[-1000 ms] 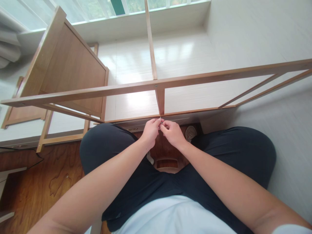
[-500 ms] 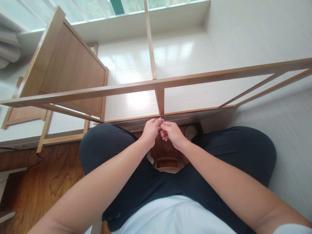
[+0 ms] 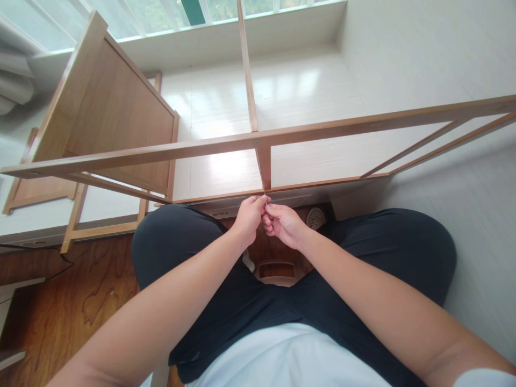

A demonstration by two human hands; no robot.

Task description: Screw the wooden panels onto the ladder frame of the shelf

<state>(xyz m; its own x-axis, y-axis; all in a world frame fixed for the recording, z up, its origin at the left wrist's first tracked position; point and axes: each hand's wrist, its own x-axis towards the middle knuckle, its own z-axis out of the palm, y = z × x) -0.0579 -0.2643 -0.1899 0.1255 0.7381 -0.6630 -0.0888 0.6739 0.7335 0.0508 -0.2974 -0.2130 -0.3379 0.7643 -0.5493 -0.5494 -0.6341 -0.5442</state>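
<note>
Where the hands meet: at the lower end of a short upright strut (image 3: 265, 167), where it joins the near bottom rail (image 3: 226, 195) of a wooden frame (image 3: 322, 129)
Left hand (image 3: 250, 216): fingers are curled in and the fingertips are pinched together at the foot of the strut; something very small seems to be gripped there, but what it is cannot be told
Right hand (image 3: 284, 223): loosely curled, thumb and forefinger drawn towards the left fingertips; whether anything is held cannot be told
Hands to each other: touching or almost touching at the fingertips, just below the bottom rail
Wooden frame: thin light-brown bars are seen, a long top rail running across the view from left to right, the strut beneath it, and a tall thin post (image 3: 247, 64) rising towards the window (image 3: 161, 13)
Screw head (image 3: 256, 142): a small round metal spot is seen on the top rail, right above the strut
Wooden panel (image 3: 116, 118): a framed brown board is leaned at the left, behind the top rail
Legs (image 3: 363, 252): dark trousers, knees spread to either side of the hands
Floor: brown wood grain (image 3: 72, 301) lies under the left knee, pale boards (image 3: 226, 102) lie beyond the frame
Shoe (image 3: 315, 217): seen just right of the right hand, partly hidden by the knee
</note>
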